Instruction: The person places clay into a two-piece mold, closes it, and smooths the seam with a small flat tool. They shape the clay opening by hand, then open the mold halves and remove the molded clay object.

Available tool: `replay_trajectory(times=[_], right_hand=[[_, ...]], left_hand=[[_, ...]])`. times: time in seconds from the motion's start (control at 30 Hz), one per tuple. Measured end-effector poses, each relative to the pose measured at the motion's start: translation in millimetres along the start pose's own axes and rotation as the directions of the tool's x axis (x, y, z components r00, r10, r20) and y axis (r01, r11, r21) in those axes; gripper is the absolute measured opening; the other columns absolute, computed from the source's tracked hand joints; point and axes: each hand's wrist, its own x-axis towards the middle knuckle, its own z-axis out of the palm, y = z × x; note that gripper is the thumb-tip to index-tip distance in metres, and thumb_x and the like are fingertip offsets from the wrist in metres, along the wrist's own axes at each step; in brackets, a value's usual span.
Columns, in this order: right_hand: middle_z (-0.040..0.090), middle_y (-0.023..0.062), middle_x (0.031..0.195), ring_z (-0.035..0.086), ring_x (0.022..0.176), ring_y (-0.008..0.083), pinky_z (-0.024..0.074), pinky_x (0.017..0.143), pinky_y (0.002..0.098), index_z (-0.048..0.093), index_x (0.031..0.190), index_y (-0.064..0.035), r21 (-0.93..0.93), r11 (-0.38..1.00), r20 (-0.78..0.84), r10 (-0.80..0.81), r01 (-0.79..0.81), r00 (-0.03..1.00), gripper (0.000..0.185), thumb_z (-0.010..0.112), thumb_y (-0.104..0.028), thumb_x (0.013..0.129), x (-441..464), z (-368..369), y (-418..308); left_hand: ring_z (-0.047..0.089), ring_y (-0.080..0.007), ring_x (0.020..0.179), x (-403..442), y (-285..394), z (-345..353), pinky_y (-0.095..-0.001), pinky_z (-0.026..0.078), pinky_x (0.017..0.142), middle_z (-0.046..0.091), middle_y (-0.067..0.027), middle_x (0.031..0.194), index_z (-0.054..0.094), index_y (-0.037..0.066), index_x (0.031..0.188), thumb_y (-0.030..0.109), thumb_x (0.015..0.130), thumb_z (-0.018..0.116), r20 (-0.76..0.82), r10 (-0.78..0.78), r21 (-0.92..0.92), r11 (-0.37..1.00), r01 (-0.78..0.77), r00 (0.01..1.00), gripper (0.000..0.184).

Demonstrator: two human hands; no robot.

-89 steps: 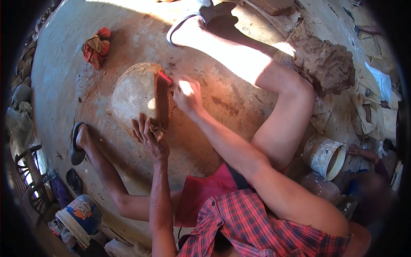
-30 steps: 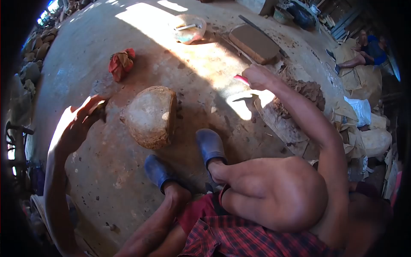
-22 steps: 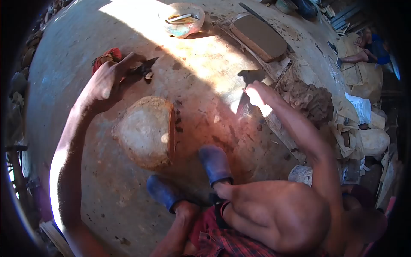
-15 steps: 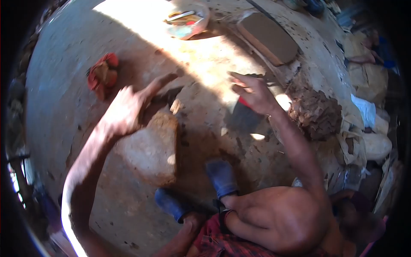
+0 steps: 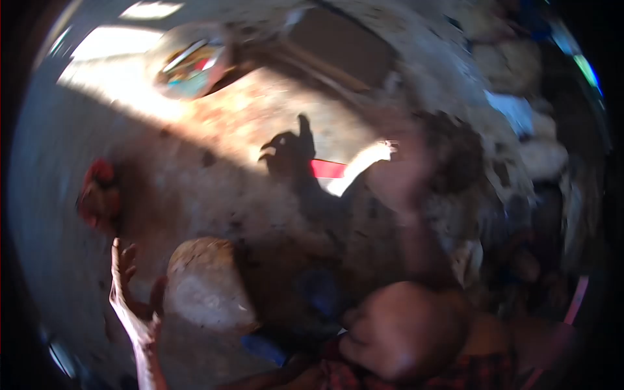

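Note:
My left hand [image 5: 134, 283] hangs at the lower left with its fingers apart and nothing in it. Just right of it sits a pale block [image 5: 205, 289] with a rough brown edge. My right hand [image 5: 403, 172] is smeared by motion beside a heap of dark brown clay [image 5: 458, 153]. Whether it touches the clay or holds anything, I cannot tell. A flat red piece [image 5: 328, 169] shows on the floor left of that hand, partly sunlit, next to a hand's shadow.
A round bowl [image 5: 224, 60] with several tools stands at the upper left. A smooth brown slab [image 5: 341, 49] lies behind the clay. Red cloth [image 5: 101, 192] lies at the left. Blue shoes [image 5: 263, 349] are below; sacks and a white cloth [image 5: 510, 112] line the right.
The view has swung, shifting the bowl and slab leftward. My left hand has left the block's top and is now at its left. My right hand has moved close to the clay heap.

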Motion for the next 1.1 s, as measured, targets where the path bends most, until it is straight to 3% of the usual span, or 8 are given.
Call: replay_trajectory(times=[0.13, 0.3, 0.33, 0.4, 0.47, 0.57, 0.73, 1.1], right_hand=[[0.071, 0.0219, 0.126, 0.069, 0.106, 0.0422, 0.0562, 0.091, 0.0528, 0.078, 0.121, -0.0103, -0.676, 0.735, -0.239, -0.16, -0.046, 0.958, 0.045, 0.057, -0.048, 0.107, 3, -132, 155], [0.059, 0.0227, 0.148, 0.053, 0.132, 0.0516, 0.0455, 0.104, 0.0659, 0.075, 0.133, -0.0228, -0.972, 0.233, -0.062, -0.103, -0.037, 0.993, 0.047, 0.057, -0.055, 0.104, -23, -124, 169], [0.056, 0.023, 0.153, 0.049, 0.138, 0.054, 0.0428, 0.107, 0.0691, 0.074, 0.136, -0.026, -0.998, 0.056, -0.036, -0.072, -0.032, 0.997, 0.048, 0.057, -0.057, 0.104, -28, -123, 168], [0.06, 0.0389, 0.137, 0.058, 0.125, 0.0547, 0.0456, 0.109, 0.0571, 0.06, 0.14, 0.0111, -0.82, 0.557, 0.134, -0.035, 0.131, 0.99, 0.045, 0.057, -0.018, 0.106, -16, -61, 117], [0.041, 0.0192, 0.163, 0.051, 0.135, 0.027, 0.0434, 0.115, 0.0379, 0.023, 0.168, 0.0023, 0.053, 0.807, 0.237, 0.561, -0.588, 0.793, 0.077, 0.064, -0.012, 0.104, -41, 29, 32], [0.052, 0.0254, 0.157, 0.049, 0.148, 0.032, 0.0409, 0.121, 0.0513, 0.044, 0.162, -0.0063, -0.002, 1.0, 0.75, 0.006, -0.008, 0.661, 0.058, 0.061, -0.027, 0.11, -84, 101, 8], [0.05, 0.0241, 0.156, 0.043, 0.149, 0.034, 0.0352, 0.121, 0.051, 0.053, 0.152, -0.0038, -0.04, 0.916, 0.937, 0.173, -0.399, 0.303, 0.064, 0.071, -0.04, 0.102, -123, 118, -37], [0.06, 0.0193, 0.137, 0.054, 0.128, 0.0333, 0.0433, 0.107, 0.0463, 0.063, 0.136, -0.008, 0.026, 0.974, 0.929, 0.059, -0.223, 0.365, 0.049, 0.069, -0.04, 0.1, -50, 67, -116]], left_hand=[[0.063, -0.0276, 0.125, -127, -150, 25, -0.045, 0.05, 0.104, 0.063, -0.0111, 0.142, 0.039, 0.014, 0.166, 0.049, 0.095, 0.077, -0.405, -0.648, -0.242, 0.757, 0.607, 0.645, 0.087], [0.061, -0.0204, 0.128, -203, -168, 91, -0.0393, 0.046, 0.111, 0.064, -0.0086, 0.143, 0.054, 0.011, 0.153, 0.059, 0.103, 0.062, 0.353, -0.852, -0.851, -0.121, 0.511, 0.387, 0.07], [0.061, -0.0205, 0.13, -184, -153, 110, -0.0385, 0.046, 0.114, 0.064, -0.0097, 0.146, 0.058, 0.005, 0.148, 0.052, 0.108, 0.058, 0.214, -0.751, -0.935, 0.028, 0.354, 0.625, 0.062], [0.062, -0.0218, 0.131, -166, -150, 115, -0.0366, 0.048, 0.112, 0.066, -0.0115, 0.142, 0.058, -0.001, 0.147, 0.047, 0.107, 0.062, 0.251, -0.774, -0.933, -0.033, 0.359, 0.582, 0.063], [0.065, -0.0223, 0.127, -159, -148, 117, -0.0364, 0.05, 0.11, 0.067, -0.0122, 0.141, 0.058, -0.001, 0.146, 0.048, 0.105, 0.065, 0.278, -0.798, -0.917, -0.056, 0.394, 0.535, 0.065], [0.071, -0.0251, 0.114, -146, -151, 119, -0.0373, 0.057, 0.1, 0.07, -0.0152, 0.132, 0.059, -0.002, 0.143, 0.044, 0.097, 0.078, 0.285, -0.81, -0.933, -0.111, 0.343, 0.513, 0.068], [0.072, -0.0229, 0.098, -105, -75, 89, -0.0335, 0.061, 0.086, 0.071, -0.0167, 0.115, 0.052, -0.002, 0.133, 0.031, 0.078, 0.097, -0.04, -0.857, -0.795, 0.339, 0.503, 0.513, 0.079], [0.074, -0.0194, 0.101, -68, 16, 69, -0.0341, 0.061, 0.091, 0.078, -0.0186, 0.106, 0.058, -0.005, 0.118, 0.038, 0.06, 0.108, -0.15, -0.37, -0.626, 0.753, 0.201, 0.917, 0.088]])
